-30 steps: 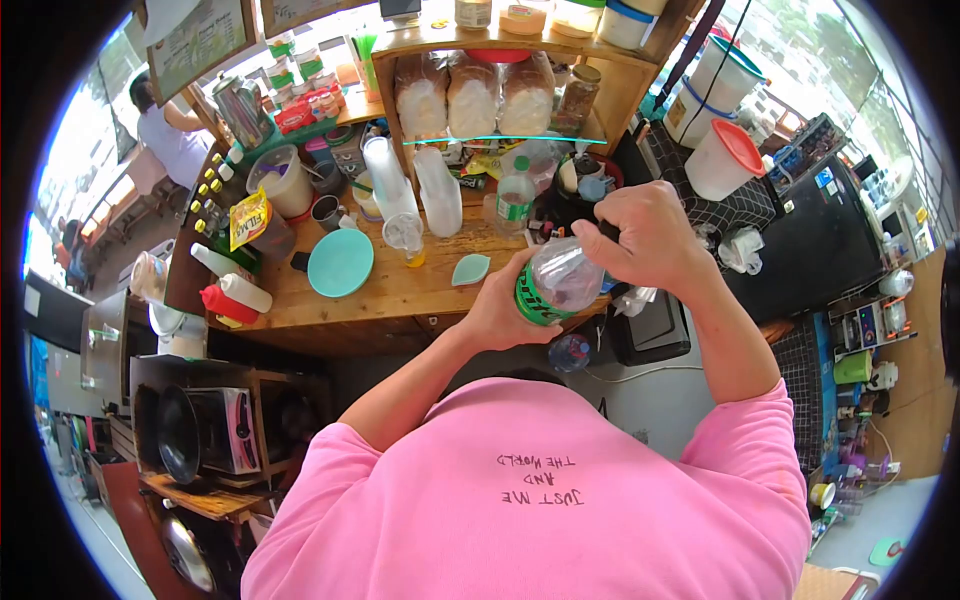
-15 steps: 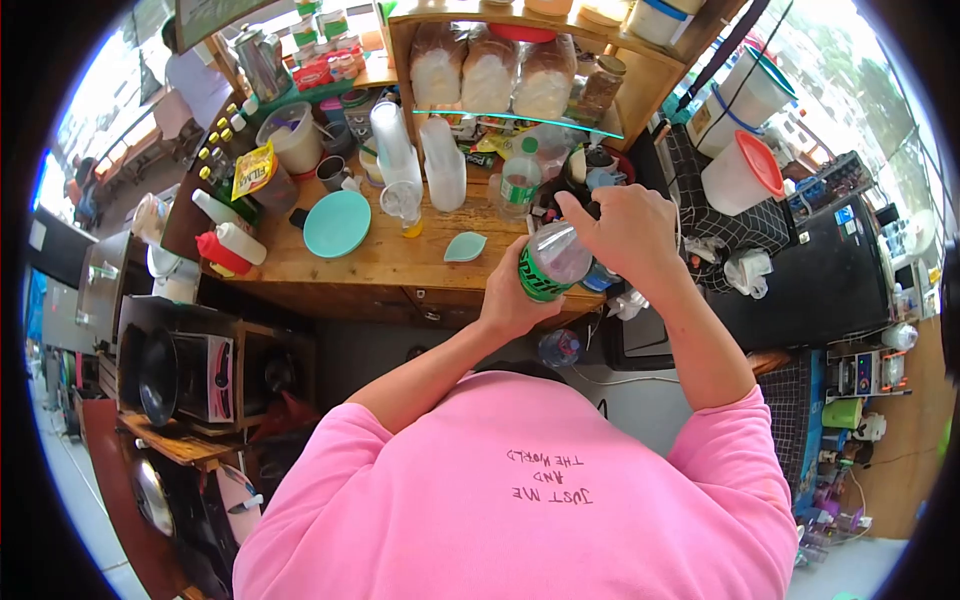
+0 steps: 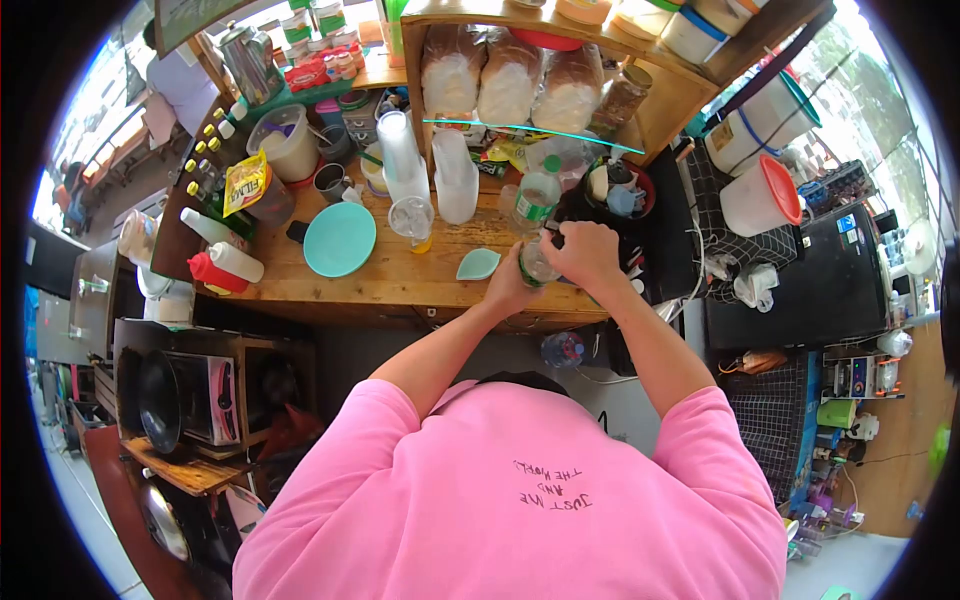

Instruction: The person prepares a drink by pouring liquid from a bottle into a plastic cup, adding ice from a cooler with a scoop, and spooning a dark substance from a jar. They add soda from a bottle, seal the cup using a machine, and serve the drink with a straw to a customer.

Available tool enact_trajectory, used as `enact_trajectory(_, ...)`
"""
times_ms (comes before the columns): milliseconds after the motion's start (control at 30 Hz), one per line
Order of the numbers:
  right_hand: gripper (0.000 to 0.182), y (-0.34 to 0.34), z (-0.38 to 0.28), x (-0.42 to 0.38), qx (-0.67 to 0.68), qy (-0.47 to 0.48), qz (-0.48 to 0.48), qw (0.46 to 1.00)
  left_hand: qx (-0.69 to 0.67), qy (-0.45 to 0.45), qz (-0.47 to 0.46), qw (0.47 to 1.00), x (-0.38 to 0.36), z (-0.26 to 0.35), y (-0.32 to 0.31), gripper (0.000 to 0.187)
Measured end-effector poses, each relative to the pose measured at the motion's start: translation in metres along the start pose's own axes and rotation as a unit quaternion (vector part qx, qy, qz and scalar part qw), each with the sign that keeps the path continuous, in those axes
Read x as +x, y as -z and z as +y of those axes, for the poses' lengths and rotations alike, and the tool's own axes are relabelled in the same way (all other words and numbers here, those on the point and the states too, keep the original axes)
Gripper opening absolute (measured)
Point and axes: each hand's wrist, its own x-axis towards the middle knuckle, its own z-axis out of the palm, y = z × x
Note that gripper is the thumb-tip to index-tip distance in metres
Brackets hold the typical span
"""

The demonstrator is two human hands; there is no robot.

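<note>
A clear soda bottle (image 3: pixel 538 264) with a green label is at the front edge of the wooden counter. My left hand (image 3: pixel 511 289) is wrapped round its body. My right hand (image 3: pixel 588 252) is closed over its top end, where the fingers hide the neck and cap. Just behind it stands a second clear bottle (image 3: pixel 536 203) with a green label and green cap. To the left of my left hand lies a small leaf-shaped mint dish (image 3: pixel 478 264). A clear plastic cup (image 3: pixel 411 217) is farther left.
A turquoise plate (image 3: pixel 340 240) lies on the counter's left side, near red and white squeeze bottles (image 3: pixel 237 263). Stacked plastic cups (image 3: pixel 455 180) stand below a shelf of bread bags (image 3: pixel 508 85). To the right are a dark bin (image 3: pixel 640 195) and a red-lidded container (image 3: pixel 757 198).
Both hands have moved the bottle away from my body, to the counter's edge and close to the second bottle. The view has shifted slightly.
</note>
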Motion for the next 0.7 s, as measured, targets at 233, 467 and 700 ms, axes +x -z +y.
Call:
enact_trajectory(233, 0.059, 0.025, 0.001, 0.031, -0.021, -0.032, -0.175, 0.984, 0.023, -0.075, -0.037, 0.996, -0.014, -0.001, 0.053, 0.108)
enact_trajectory(467, 0.068, 0.009, 0.009, 0.119, -0.023, -0.090, -0.120, 0.988, -0.050, 0.018, -0.076, 0.996, -0.045, 0.020, 0.138, 0.067)
enact_trajectory(700, 0.045, -0.037, 0.029, 0.139, 0.008, -0.029, -0.050, 0.998, -0.066, -0.052, -0.031, 0.996, -0.034, 0.046, 0.174, 0.047)
